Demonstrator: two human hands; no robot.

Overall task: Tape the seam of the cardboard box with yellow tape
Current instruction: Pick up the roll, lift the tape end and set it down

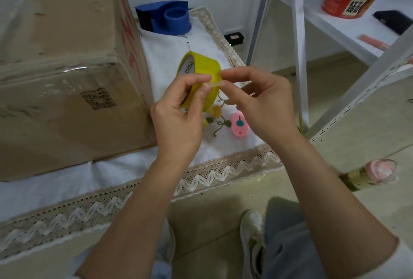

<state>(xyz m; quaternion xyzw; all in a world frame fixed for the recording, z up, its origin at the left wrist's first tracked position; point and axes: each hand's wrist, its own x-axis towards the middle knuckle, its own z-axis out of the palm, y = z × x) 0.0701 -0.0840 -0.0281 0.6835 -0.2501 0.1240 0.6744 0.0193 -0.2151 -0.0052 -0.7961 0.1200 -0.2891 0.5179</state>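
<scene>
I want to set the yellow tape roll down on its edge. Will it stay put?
Probably not: the yellow tape roll is a round hoop, so on its edge it may roll across the cloth. Its hollow core suggests it is light. Flat on its side looks safer.

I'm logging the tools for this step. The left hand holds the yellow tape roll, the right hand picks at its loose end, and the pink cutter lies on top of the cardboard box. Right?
Not quite. The head view shows the pink cutter lying on the white cloth beside the cardboard box, not on top. The left hand does hold the yellow tape roll, and the right hand picks at its end.

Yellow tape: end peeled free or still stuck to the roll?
Peeled: a short tab stands off the yellow tape, pinched by the right hand; left hand holds the roll.
</scene>
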